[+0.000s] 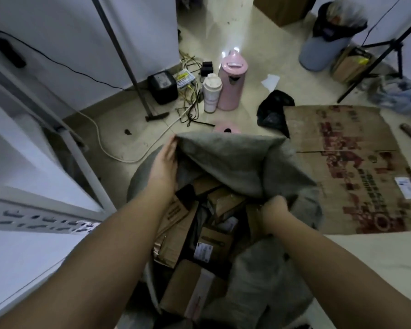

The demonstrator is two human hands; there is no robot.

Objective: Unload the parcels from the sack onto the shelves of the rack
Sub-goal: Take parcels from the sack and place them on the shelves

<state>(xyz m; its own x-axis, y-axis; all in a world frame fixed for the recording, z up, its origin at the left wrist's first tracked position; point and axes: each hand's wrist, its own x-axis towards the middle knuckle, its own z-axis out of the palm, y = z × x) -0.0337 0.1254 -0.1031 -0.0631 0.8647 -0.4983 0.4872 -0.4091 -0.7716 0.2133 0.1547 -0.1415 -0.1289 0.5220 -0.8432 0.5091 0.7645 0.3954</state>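
Parcels piled in grey sack on floor, mouth facing up, left hand gripping far-left rim, right hand clutching right rim, white rack at left, flat cardboard at right

A glossy pale tiled floor is seen, with a bright streak of light reflected on it toward the top. White walls are met by a dark skirting strip. Beside the wall, a black box, tangled cables, a white flask and a pink jug are set close together. A flattened printed cardboard sheet is laid on the floor at the right, with a black tripod and a blue bin behind it.
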